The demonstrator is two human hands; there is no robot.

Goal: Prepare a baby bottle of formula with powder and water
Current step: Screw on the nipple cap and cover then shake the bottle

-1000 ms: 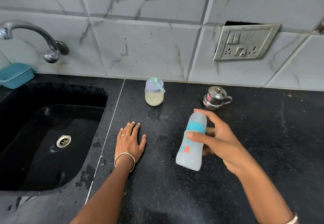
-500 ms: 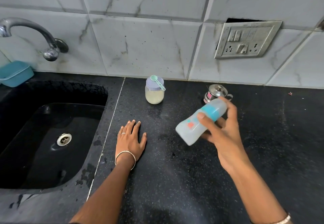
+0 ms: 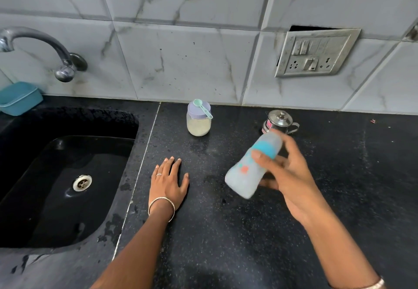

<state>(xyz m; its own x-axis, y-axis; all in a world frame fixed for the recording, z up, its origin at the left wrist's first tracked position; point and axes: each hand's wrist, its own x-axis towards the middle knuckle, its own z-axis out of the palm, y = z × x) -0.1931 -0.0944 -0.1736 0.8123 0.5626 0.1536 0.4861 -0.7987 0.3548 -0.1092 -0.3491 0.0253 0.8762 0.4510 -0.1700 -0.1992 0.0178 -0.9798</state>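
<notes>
My right hand (image 3: 287,175) grips a capped baby bottle (image 3: 248,171) with a teal ring, holding it tilted above the black counter, cap end up and to the right; the bottle looks blurred and holds a pale milky liquid. My left hand (image 3: 168,182) lies flat on the counter, fingers spread, holding nothing. A small jar of pale powder (image 3: 198,121) with a lilac lid stands near the wall, a green scoop (image 3: 203,107) resting on its lid. A small lidded steel pot (image 3: 279,121) stands just behind the bottle.
A black sink (image 3: 67,175) with a metal drain fills the left side, a tap (image 3: 34,44) above it. A teal tub (image 3: 19,97) sits at the far left. A switch and socket plate (image 3: 316,52) hangs on the tiled wall. The black counter (image 3: 226,232) extends right.
The bottle went from nearly upright to tilted, cap to the upper right, and has shifted slightly with my right hand. My left hand stayed flat on the counter.
</notes>
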